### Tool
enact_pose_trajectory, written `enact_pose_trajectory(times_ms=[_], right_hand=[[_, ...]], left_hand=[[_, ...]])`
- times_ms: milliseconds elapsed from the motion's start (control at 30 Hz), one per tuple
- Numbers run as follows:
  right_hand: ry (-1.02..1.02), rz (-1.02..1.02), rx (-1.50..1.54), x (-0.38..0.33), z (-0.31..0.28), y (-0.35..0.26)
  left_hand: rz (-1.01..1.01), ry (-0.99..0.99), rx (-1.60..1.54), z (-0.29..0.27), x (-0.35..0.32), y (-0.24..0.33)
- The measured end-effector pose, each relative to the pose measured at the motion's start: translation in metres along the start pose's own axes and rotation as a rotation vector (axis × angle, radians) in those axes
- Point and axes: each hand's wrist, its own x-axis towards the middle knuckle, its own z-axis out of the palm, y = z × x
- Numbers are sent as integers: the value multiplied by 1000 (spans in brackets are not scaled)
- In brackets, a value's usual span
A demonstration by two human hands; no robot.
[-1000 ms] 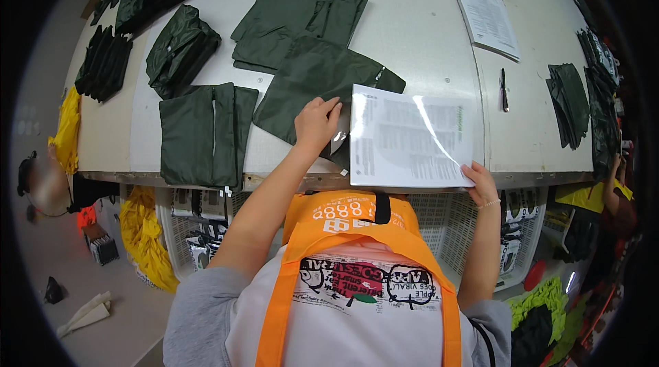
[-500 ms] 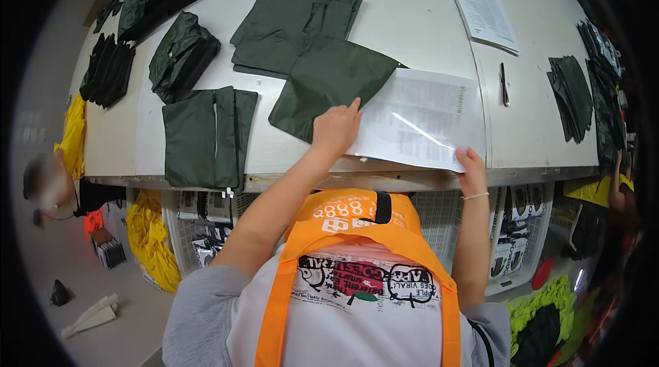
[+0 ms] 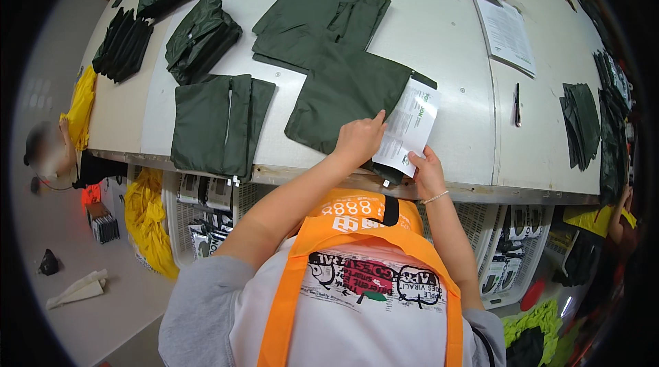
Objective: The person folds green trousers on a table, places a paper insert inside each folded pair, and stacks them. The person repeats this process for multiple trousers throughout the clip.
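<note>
1. Right hand (image 3: 427,173) at the near table edge, fingers pinching the lower corner of the folded white leaflet (image 3: 410,127).
2. Left hand (image 3: 358,140) just beside, pressing flat with spread fingers on the dark green fabric piece (image 3: 347,96), index fingertip touching the leaflet's edge.
3. Changed within the last second: was a wide open sheet lying on the white table (image 3: 446,44), now folded narrow and turned, its far end half tucked under the fabric's right edge. Looks like inserting the leaflet into the fabric piece, nearly done.
4. Further left, a folded green garment (image 3: 220,123), apart.
5. Far side: more green pieces (image 3: 319,13), printed sheets (image 3: 506,34), a black pen (image 3: 517,105).
</note>
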Motion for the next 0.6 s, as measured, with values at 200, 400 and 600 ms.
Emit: enact_pose_trajectory(times_ms=[200, 400, 600], right_hand=[[-17, 62, -117, -13, 10, -23], [-70, -13, -345, 11, 13, -3], [-72, 46, -302, -5, 13, -28]], left_hand=[[-50, 13, -20, 1, -1, 9], [-44, -32, -26, 5, 3, 11], [-59, -5, -48, -2, 3, 1]])
